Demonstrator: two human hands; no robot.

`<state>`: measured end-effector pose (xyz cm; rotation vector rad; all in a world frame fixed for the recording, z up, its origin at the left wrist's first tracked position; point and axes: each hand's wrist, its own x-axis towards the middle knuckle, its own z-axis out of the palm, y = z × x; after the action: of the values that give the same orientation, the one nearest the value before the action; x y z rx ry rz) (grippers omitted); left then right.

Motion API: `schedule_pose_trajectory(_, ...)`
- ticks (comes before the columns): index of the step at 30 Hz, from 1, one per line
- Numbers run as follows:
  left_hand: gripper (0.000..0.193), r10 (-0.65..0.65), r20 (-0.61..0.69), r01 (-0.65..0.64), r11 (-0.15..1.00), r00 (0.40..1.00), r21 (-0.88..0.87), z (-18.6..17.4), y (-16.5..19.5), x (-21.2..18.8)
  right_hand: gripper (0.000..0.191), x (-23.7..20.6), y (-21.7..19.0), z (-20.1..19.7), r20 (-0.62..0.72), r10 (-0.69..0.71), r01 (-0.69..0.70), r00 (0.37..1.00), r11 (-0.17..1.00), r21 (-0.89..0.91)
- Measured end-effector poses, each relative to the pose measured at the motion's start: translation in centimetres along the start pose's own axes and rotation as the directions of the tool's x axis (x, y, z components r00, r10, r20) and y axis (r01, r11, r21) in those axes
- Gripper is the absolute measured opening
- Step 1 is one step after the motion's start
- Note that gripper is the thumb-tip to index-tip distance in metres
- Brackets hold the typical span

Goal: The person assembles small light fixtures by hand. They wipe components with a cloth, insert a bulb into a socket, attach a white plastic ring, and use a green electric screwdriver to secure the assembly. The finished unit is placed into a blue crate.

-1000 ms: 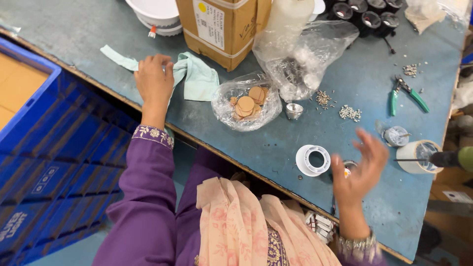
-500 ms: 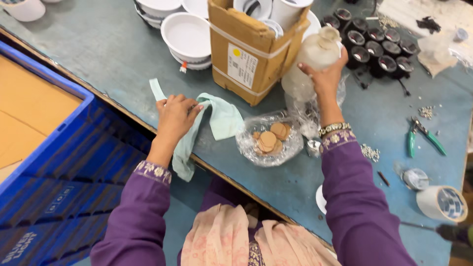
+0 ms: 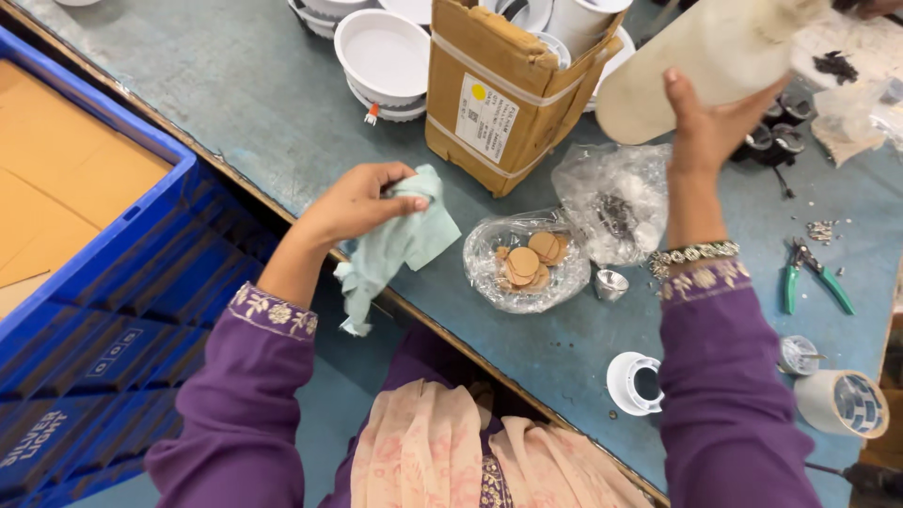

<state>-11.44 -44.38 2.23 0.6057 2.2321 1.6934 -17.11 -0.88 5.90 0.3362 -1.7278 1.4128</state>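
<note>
Two hands of mine are busy over the blue-grey bench [image 3: 235, 103]. At nine o'clock of the view sits a blue crate [image 3: 113, 310] with brown cardboard lying in it. My left hand [image 3: 362, 202] is closed around a pale green cloth [image 3: 395, 249], which hangs crumpled over the bench edge. At twelve o'clock of that hand stand stacked white bowls [image 3: 381, 56], and just beside them an open cardboard box [image 3: 503, 99]. Below the box, at six o'clock, a clear bag of round brown discs [image 3: 525, 263] lies on the bench. My right hand [image 3: 710, 127] is wrapped around a cream plastic bottle [image 3: 701, 56], lifted and tilted above the bench. Green-handled pliers [image 3: 816, 275] lie at four o'clock of that hand, and a tape roll [image 3: 847, 403] rests further down.
</note>
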Motion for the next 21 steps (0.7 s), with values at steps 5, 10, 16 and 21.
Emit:
schedule_pose_trajectory(5,0.021,0.18,0.029,-0.155,0.91,0.983,-0.385,0.2,1.6,-0.9,0.102,0.1,-4.1,-4.6,0.088,-0.063,0.054,0.994,0.994,0.1)
schedule_pose_trajectory(10,0.03,-0.121,-0.077,0.108,0.281,0.99,0.954,-0.3,0.9,-0.3,0.099,-3.6,-9.2,-7.4,0.133,0.013,-0.033,0.991,0.988,0.153)
schedule_pose_trajectory(16,0.058,0.04,0.155,-0.139,0.689,0.987,0.711,-10.7,1.6,-5.0,0.102,-7.1,-13.1,-9.2,0.18,0.072,-0.099,0.981,0.985,0.144)
schedule_pose_trajectory(21,0.061,-0.092,-0.329,0.342,0.216,0.94,0.915,-12.5,1.0,-8.3,0.106,-9.7,-13.9,-9.9,0.184,0.125,-0.138,0.975,0.989,0.06)
